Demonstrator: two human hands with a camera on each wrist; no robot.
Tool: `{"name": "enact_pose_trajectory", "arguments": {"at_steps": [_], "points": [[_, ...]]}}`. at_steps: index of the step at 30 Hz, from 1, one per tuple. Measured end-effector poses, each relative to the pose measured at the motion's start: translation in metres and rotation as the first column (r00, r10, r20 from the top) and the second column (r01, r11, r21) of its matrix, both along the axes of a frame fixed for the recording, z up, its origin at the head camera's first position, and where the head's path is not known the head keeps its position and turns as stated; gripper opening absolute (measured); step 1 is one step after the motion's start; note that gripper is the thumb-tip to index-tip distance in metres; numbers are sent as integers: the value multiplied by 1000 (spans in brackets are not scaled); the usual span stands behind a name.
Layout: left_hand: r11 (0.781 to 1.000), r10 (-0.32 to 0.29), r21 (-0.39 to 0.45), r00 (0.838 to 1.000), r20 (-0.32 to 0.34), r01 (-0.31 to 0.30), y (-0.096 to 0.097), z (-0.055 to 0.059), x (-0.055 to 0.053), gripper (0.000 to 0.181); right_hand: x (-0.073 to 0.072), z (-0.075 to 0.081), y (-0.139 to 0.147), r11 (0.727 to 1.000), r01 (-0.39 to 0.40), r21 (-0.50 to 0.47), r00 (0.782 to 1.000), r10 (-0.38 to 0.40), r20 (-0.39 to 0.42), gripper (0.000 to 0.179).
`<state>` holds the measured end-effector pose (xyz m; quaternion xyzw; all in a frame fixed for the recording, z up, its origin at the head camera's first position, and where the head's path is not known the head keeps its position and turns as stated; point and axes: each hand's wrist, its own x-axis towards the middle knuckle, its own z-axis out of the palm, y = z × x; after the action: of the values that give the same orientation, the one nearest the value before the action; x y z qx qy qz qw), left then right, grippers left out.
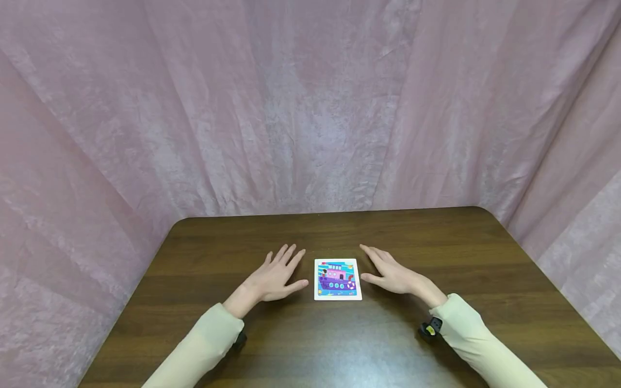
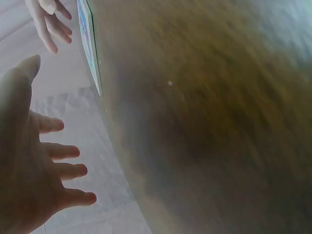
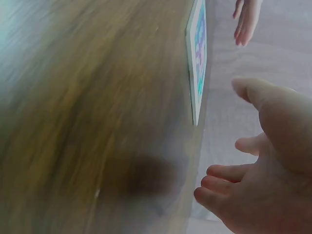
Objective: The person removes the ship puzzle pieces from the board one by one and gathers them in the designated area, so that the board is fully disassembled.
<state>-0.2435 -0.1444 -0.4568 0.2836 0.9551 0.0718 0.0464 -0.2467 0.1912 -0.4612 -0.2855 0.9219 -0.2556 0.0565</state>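
A square picture puzzle (image 1: 338, 279) with a white border lies flat on the wooden table; it shows a purple and pink ship on blue. To its left, my left hand (image 1: 276, 276) has its fingers spread and its thumb pointing toward the puzzle's side. On the other side my right hand (image 1: 394, 274) is held with extended fingers, the thumb close to the right edge. Both hands hold nothing. The right wrist view shows the puzzle (image 3: 199, 56) edge-on beyond the right hand (image 3: 263, 170). In the left wrist view the left hand (image 2: 34, 156) has its fingers apart.
The brown wooden table (image 1: 310, 345) has rounded far corners. Pink velvety curtains (image 1: 310, 108) hang behind it and along both sides. A dark wrist device (image 1: 430, 327) sits at the right sleeve's cuff.
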Motion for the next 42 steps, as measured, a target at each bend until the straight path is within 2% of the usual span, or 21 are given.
{"name": "enact_pose_trajectory", "arguments": {"at_steps": [13, 20, 28, 42], "points": [[1000, -9, -15, 996, 94, 10, 11, -3, 1, 85, -7, -6, -16, 1000, -3, -24, 995, 1, -96, 57], [1000, 6, -19, 989, 150, -3, 21, 1, 9, 84, -9, -9, -23, 999, 20, -39, 989, -26, -146, 50], [998, -2, -59, 988, 154, 11, 32, 1, 13, 81, -13, -10, -30, 998, 45, -36, 985, -51, -165, 44], [997, -23, -69, 981, 191, 37, 55, -3, 10, 71, -20, -11, -36, 998, 69, 9, 987, -67, -143, 39]]}}
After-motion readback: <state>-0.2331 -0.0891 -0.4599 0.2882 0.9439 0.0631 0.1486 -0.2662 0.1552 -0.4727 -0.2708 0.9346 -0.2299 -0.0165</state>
